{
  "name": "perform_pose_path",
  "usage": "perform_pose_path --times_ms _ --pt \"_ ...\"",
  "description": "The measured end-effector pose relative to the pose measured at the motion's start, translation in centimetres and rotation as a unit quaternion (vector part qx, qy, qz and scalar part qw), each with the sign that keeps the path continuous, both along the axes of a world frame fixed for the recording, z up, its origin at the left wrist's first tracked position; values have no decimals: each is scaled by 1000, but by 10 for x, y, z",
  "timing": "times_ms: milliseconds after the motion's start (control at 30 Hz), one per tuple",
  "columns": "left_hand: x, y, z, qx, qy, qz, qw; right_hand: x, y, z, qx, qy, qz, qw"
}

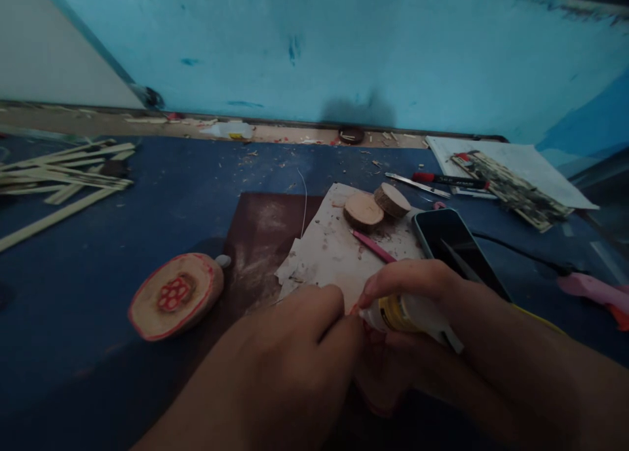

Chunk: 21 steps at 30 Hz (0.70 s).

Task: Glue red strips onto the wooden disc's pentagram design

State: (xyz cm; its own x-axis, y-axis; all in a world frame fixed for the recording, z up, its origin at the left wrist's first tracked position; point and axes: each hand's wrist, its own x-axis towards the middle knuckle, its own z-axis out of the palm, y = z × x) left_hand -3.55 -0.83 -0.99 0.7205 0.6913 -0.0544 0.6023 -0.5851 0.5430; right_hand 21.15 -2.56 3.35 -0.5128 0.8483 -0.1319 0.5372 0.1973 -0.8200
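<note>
My right hand [442,300] is closed round a small glue bottle [399,312] with a yellow label, its nozzle pointing left. Right at that nozzle are the closed fingers of my left hand [304,352]; what they pinch, if anything, is hidden. Under both hands shows a dim reddish-edged piece [381,398], too dark to make out. A white paper sheet [319,261] lies just beyond, with a pink pencil-like stick [372,246] and two small wood slices [363,212] on it. To the left sits a larger wood slice [171,297] with a red rim and red circles at its centre.
A phone [459,248] lies right of the paper, near a black-and-red marker [452,179] and tweezers [417,185]. Thin wooden sticks [63,176] are piled at left. Another bottle [228,131] lies by the blue wall [295,58]. A pink tool [594,290] with a cable is at right.
</note>
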Motion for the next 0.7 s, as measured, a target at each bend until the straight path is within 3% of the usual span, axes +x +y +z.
perform_pose_path --times_ms 367,533,700 --pt "17 16 24 -80 -39 18 996 0 0 2 8 6 6 1000" --pt "7 10 22 -145 -31 -20 989 -1 2 3 40 -12 -5 999" --pt "3 6 17 -134 -26 -32 990 -6 3 8 16 24 5 1000"
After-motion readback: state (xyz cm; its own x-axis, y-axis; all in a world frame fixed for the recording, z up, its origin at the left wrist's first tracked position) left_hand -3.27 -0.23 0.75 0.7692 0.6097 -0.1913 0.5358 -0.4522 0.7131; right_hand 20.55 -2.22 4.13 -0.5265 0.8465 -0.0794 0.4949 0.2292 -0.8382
